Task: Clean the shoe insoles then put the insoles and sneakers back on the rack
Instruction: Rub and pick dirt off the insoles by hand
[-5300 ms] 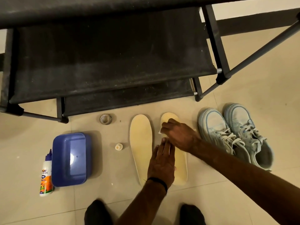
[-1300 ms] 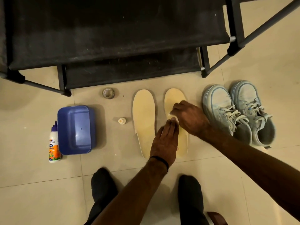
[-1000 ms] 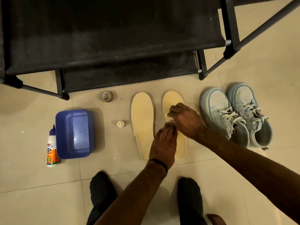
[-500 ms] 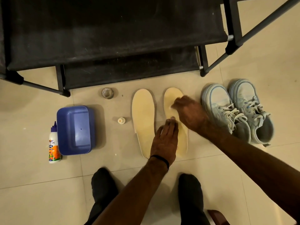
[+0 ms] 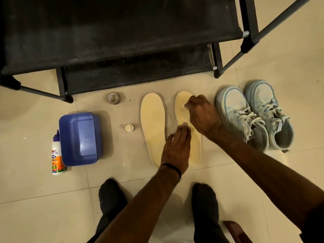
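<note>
Two pale yellow insoles lie side by side on the tiled floor: the left insole (image 5: 152,125) bare, the right insole (image 5: 181,109) partly under my hands. My left hand (image 5: 177,149) presses flat on the heel half of the right insole, fingers straight. My right hand (image 5: 201,114) is curled near its toe end, pinching a small white wad (image 5: 185,106) against the insole. A pair of light blue sneakers (image 5: 254,116) stands to the right of the insoles. The black shoe rack (image 5: 122,41) fills the top of the view.
A blue plastic tub (image 5: 78,139) sits at the left with a white squeeze bottle (image 5: 56,155) beside it. A small cap (image 5: 129,128) and a roll of tape (image 5: 113,98) lie between tub and insoles. My two dark-socked feet (image 5: 112,195) are at the bottom.
My right hand has slid with the white wad from the middle of the right insole up toward its toe end. My left hand stays pressed on the heel half.
</note>
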